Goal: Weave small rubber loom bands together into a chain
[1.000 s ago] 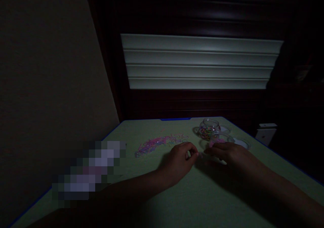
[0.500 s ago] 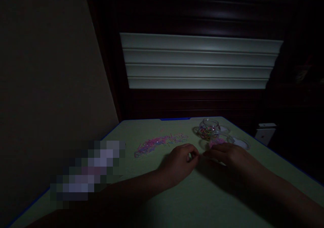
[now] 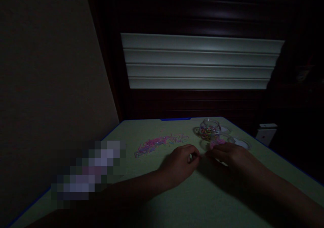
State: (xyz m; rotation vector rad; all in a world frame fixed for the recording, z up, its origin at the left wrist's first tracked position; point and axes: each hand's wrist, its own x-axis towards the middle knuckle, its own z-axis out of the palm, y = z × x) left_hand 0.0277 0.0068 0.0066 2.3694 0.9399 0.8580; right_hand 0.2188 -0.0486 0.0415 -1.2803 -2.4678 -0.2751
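My left hand (image 3: 181, 162) is closed in a pinch, thumb against forefinger, low over the green table; whatever sits between the fingertips is too small and dark to name. Just right of it is my right hand (image 3: 231, 155), its fingers drawn together and a narrow gap between the two sets of fingertips. Part of a clear container with pink bands (image 3: 218, 142) shows behind the right hand, which hides its lower side. Left of the hands lies a long loose pile of small pink and purple elastic bands (image 3: 157, 143).
A clear round jar (image 3: 209, 128) of multicoloured bands stands at the table's back right. Beside it lie round clear lids (image 3: 241, 143). The green table (image 3: 187, 201) has a blue edge. A blurred-out patch (image 3: 88, 170) covers the left side. Wall and dark panelling stand close behind.
The right hand has shifted very slightly right, widening the gap between the fingertips a little. The left hand keeps its pinch almost in place.
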